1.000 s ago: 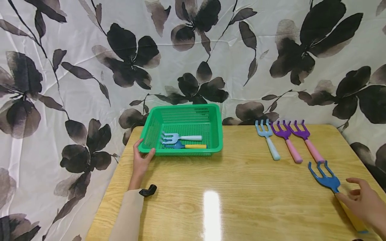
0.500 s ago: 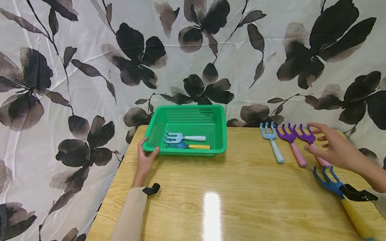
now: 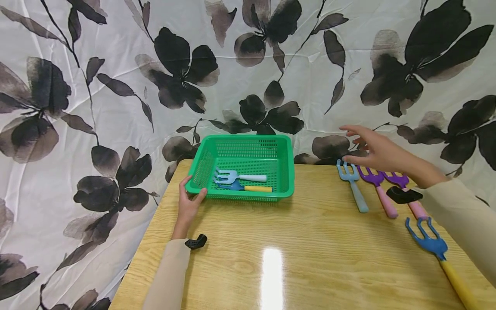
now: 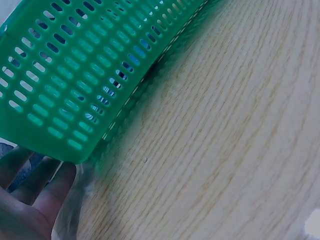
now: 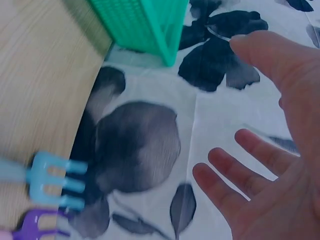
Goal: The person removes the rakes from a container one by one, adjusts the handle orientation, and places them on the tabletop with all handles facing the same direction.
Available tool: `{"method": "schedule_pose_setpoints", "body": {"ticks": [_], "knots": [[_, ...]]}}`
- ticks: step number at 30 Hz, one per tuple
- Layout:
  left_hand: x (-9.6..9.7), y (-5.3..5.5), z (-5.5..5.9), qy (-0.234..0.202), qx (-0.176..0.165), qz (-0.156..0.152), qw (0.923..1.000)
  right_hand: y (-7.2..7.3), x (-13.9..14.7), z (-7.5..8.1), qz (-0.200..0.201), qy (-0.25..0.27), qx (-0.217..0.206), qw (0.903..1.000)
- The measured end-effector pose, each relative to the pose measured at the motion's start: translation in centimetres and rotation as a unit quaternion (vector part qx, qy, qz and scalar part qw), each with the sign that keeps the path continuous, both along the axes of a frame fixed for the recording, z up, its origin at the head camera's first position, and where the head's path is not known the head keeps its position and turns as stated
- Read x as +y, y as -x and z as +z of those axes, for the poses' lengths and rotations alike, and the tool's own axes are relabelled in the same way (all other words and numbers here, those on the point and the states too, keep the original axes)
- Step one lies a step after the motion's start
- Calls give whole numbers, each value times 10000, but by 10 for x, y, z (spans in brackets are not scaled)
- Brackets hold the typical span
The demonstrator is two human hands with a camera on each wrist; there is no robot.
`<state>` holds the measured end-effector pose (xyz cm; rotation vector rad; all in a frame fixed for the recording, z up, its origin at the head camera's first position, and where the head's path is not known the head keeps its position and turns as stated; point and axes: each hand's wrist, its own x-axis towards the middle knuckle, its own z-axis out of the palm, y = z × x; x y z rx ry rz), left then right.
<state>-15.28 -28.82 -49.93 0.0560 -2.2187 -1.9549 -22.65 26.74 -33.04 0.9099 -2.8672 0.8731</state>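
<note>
My left hand (image 3: 188,211) holds the near left corner of a green plastic basket (image 3: 288,172), thumb at the front rim and fingers at the side. Inside the basket lie a light blue hand fork (image 3: 252,177) and a blue hand fork with a yellow handle (image 3: 257,189). My right hand (image 3: 376,148) hovers in the air, fingers spread and holding nothing, past the tines of another light blue hand fork (image 3: 358,196). Beside that fork lie two purple hand forks with pink handles, the nearer one (image 3: 385,202) and the outer one (image 3: 416,209), partly hidden by my right wrist.
Nearer on the right of the wooden table (image 3: 232,267) lies a larger blue hand fork with a yellow handle (image 3: 451,269). Behind the table's far edge hangs a white floral cloth (image 3: 217,107). Each wrist wears a black device, like the left one (image 3: 196,242).
From the blue and yellow fork at the right, my right hand has risen and moved left over the purple forks to beyond the light blue one. The left hand stays on the basket.
</note>
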Motion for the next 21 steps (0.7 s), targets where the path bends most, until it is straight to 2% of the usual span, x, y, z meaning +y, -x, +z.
{"method": "schedule_pose_setpoints", "body": {"ticks": [6,11,15,21], "knots": [[-9,12,-29,-2,81,104,9999,18,-39,-8,266,139,-379,9988],[-9,12,-34,66,194,190,9996,39,-73,-13,601,72,-391,9974],[-9,12,-33,-5,269,156,9995,56,-102,-15,756,-43,-471,9960],[-2,2,-8,-63,138,41,9999,73,-144,-21,1057,-76,-838,9908]]}}
